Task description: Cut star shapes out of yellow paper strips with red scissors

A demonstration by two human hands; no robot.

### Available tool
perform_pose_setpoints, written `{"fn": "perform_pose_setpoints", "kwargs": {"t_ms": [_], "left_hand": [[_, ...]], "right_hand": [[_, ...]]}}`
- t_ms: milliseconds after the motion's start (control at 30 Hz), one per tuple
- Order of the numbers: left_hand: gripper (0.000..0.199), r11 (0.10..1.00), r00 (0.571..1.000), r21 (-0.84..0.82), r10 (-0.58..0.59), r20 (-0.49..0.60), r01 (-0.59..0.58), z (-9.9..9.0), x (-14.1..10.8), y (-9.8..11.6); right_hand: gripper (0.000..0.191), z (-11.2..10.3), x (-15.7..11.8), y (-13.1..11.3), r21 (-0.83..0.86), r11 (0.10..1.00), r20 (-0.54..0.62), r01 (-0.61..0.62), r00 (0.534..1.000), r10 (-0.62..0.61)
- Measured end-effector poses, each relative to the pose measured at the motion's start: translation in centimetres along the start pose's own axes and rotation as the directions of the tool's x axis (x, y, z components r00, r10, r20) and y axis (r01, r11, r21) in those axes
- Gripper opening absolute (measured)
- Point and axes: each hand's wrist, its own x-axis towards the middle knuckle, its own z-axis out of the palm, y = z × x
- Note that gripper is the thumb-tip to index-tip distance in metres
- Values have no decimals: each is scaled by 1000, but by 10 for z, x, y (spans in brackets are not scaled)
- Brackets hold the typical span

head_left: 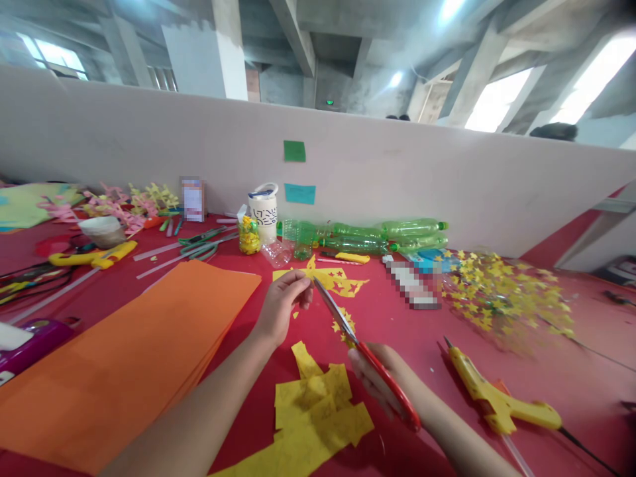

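My left hand [281, 303] is closed in a pinch on a small yellow paper piece [312, 264], partly hidden by the fingers. My right hand [380, 368] grips scissors [385, 384] with long red handles, and their blade tips come up close to the left fingertips. Behind the left hand lies a yellow sheet with star-shaped holes [348, 285]. Small cut yellow stars [344, 321] are piled under the blades. Nearer to me, several yellow paper strips [318, 427] overlap on the red tabletop [422, 444].
Orange sheets [163, 338] are stacked at left. A yellow glue gun [489, 391] with its cord lies at right, below a cluster of yellow stars [507, 291]. Green plastic bottles [362, 237], a white cup [263, 215] and a yellow cutter [352, 258] are near the partition [397, 172].
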Motion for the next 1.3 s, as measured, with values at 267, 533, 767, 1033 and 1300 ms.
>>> {"fn": "perform_pose_setpoints", "kwargs": {"t_ms": [267, 533, 767, 1033, 1300], "left_hand": [[16, 999, 999, 50, 5, 42, -7, -1, -1, 1], [18, 996, 999, 90, 5, 43, -8, -2, -1, 0], [19, 997, 997, 81, 3, 77, -9, -5, 1, 0], [19, 997, 997, 73, -2, 76, -4, -6, 1, -1], [18, 997, 997, 71, -2, 83, -4, -6, 2, -2]], "right_hand": [[52, -4, -1, 0, -21, 999, 56, 30, 998, -29], [49, -6, 1, 6, -16, 1000, 35, 26, 999, -25], [47, -5, -1, 3, -19, 1000, 21, 18, 1000, -17], [44, -6, 0, 4, -13, 1000, 21, 9, 1000, -9], [47, -6, 2, 8, 2, 1000, 29, -14, 999, 14]]}}
